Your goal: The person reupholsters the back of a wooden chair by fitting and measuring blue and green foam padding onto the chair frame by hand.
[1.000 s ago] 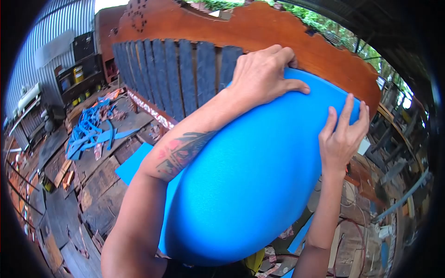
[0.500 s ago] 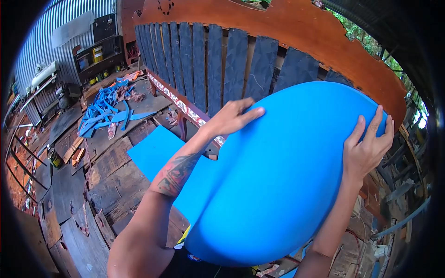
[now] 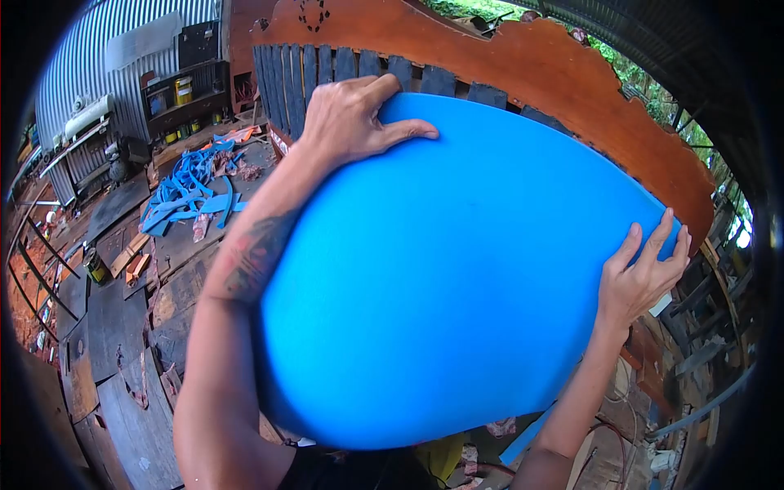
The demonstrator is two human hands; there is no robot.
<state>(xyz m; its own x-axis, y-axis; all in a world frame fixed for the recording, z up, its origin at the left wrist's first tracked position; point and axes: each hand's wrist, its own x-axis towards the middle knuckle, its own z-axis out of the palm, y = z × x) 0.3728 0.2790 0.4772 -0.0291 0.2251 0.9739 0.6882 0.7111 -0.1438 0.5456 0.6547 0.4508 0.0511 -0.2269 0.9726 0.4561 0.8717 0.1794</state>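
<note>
A large bright blue foam sheet (image 3: 449,261) bulges toward me and fills the middle of the view. My left hand (image 3: 351,118) grips its upper left edge, thumb on the near face and fingers over the far side. At the right edge, close to the upper right corner, my right hand (image 3: 645,273) holds the sheet with its fingers spread along the rim. Directly behind the sheet stands a wooden bench backrest (image 3: 482,53) with a carved orange-brown top rail. Dark strips (image 3: 335,65) run upright across the backrest; the sheet covers most of them.
A heap of blue offcuts (image 3: 192,192) lies on the worn plank floor (image 3: 122,327) at left. A can (image 3: 96,265) and small wood blocks (image 3: 137,268) are nearer. A shelf (image 3: 186,102) with tins stands against the corrugated wall. Scrap wood (image 3: 702,327) crowds the right side.
My left hand has moved up and left with the sheet's edge, spreading the sheet wider across the backrest. The fold at its left side no longer shows. My right hand has barely moved.
</note>
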